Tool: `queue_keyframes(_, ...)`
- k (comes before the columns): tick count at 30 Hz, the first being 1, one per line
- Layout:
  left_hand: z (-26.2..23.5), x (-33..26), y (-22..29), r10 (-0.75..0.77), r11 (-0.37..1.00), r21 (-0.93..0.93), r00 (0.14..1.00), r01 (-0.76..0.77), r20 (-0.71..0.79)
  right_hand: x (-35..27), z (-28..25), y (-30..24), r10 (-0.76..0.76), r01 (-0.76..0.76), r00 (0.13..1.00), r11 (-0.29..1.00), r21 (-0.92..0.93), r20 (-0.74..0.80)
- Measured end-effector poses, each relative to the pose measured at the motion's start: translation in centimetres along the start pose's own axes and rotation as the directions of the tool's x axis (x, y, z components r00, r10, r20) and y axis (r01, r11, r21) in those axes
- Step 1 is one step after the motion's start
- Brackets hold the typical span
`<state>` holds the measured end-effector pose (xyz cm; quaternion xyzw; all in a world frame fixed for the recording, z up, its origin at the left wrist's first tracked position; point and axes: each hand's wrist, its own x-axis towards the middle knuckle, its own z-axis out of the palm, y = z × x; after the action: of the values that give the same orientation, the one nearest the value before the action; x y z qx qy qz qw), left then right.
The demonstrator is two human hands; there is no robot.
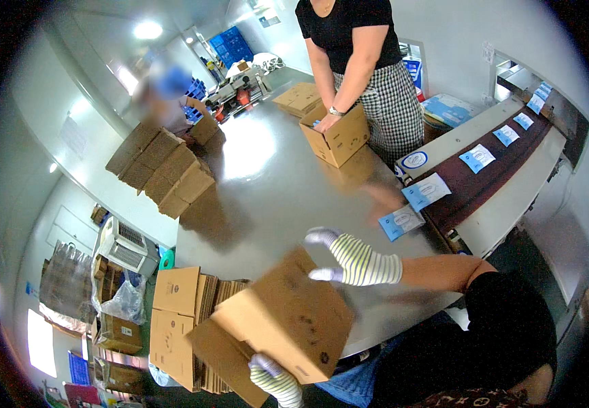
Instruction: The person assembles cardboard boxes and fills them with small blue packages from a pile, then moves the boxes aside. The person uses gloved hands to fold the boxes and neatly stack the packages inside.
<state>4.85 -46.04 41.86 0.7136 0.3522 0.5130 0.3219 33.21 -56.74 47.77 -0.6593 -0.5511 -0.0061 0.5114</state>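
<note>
A brown cardboard box [288, 302] is tilted in front of me, with a flap folded out on its left side. My left hand [274, 382], in a striped glove with grey fingertips, grips the box at its lower edge by the flap; some of its fingers are hidden. Over the box's upper right edge, my right hand [359, 262], gloved alike, has thumb and fingers spread and holds nothing. I cannot tell whether its fingertips touch the cardboard. Just left of the box, flattened cartons [175, 319] stand stacked on edge.
A shiny metal table [254, 197] stretches away. At right, a conveyor belt [481, 180] carries several blue-and-white packets [478, 158]. Across the table a person packs an open box [342, 139]. Stacked cartons [162, 166] stand at the far left beside another person.
</note>
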Motion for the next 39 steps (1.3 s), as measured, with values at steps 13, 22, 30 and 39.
queue_keyframes(13, 10.3, -15.9, -9.9, -0.586, 0.174, -0.580, 0.557, 0.796, 0.588, -1.0, 1.0, -3.2, -0.101, 0.276, 0.841, 0.925, -0.260, 0.532)
queue_keyframes(22, -2.4, -5.7, 3.8, 0.041, 0.819, 0.570, 0.997, -0.070, 0.065, -3.8, 2.3, 1.4, -0.579, 0.763, 0.543, 0.642, -0.069, 0.608)
queue_keyframes(30, 1.3, -2.1, 7.0, 0.233, 0.466, 0.438, 0.584, -0.769, 0.777, -2.2, 3.0, 2.7, -0.265, 0.285, 0.956, 0.942, -0.175, 0.126)
queue_keyframes(39, 4.4, -2.9, 6.6, 0.336, 0.495, 0.530, 0.714, -0.689, 0.614, -8.4, 1.9, -0.3, -0.239, 0.207, 0.955, 0.961, 0.184, 0.173)
